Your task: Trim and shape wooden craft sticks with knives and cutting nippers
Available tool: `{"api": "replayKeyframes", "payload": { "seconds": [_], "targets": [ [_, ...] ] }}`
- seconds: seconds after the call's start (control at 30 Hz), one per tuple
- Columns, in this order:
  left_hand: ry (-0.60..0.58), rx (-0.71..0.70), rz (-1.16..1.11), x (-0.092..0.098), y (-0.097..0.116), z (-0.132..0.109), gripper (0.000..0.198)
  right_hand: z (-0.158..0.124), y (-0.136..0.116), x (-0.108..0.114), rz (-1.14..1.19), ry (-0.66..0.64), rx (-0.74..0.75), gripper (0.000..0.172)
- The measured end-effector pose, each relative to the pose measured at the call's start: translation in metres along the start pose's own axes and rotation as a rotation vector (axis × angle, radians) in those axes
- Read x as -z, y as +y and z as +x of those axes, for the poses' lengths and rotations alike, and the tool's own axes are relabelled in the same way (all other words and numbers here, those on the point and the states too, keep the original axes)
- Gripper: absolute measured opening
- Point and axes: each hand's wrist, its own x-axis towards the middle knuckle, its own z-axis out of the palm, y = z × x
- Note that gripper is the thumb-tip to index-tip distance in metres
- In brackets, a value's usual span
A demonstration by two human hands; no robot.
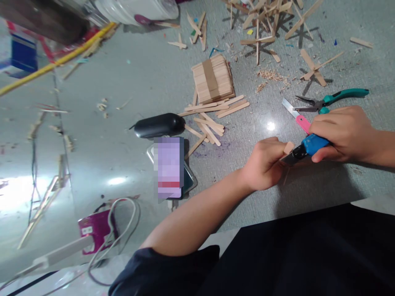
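Observation:
My left hand point(266, 165) is closed round a wooden craft stick point(289, 148), whose rounded end sticks up past the thumb. My right hand point(345, 133) grips a blue-handled utility knife point(315, 144). Its dark blade side reaches to the stick at my left fingers; whether the edge cuts into the wood is hidden. Just beyond the right hand lies a pink cutter point(303, 123) with its blade out, partly covered by the fingers. Touching or close to that blade are green-handled long-nose pliers point(342, 95).
A banded bundle of craft sticks point(212, 80) lies centrally, with loose sticks point(212, 129) near it. Crossed-stick pieces point(314, 68) and wood shavings point(271, 75) are farther back. Left are a black oblong case point(159, 125), a phone point(169, 164), and a purple socket block point(97, 230) with a white cable.

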Motion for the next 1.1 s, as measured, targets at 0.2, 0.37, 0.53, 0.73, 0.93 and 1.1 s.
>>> {"api": "replayKeyframes", "payload": {
  "seconds": [0.2,0.37,0.53,0.73,0.93,1.1],
  "targets": [
    [0.014,0.071,0.025,-0.0011,0.0005,-0.0043,0.046,-0.0002,0.001,-0.0011,0.031,-0.011,-0.04,0.104],
    [0.076,0.117,-0.035,-0.002,0.0037,-0.0054,0.041,-0.0024,0.0048,-0.0043,0.073,0.037,-0.042,0.099],
    [0.104,0.145,-0.113,-0.0041,0.0049,-0.0055,0.039,0.0018,0.0029,-0.0011,0.106,0.059,-0.024,0.1],
    [0.115,0.175,-0.127,-0.0037,0.0084,-0.0039,0.041,0.0037,0.0036,-0.0003,0.112,0.102,0.027,0.093],
    [0.125,0.177,-0.155,-0.004,0.0088,-0.0035,0.039,0.0041,0.0038,-0.0018,0.132,0.092,-0.007,0.097],
    [0.129,0.18,-0.144,-0.0039,0.0088,-0.0042,0.039,0.0049,0.0019,0.0005,0.138,0.055,-0.044,0.101]
  ]
}}
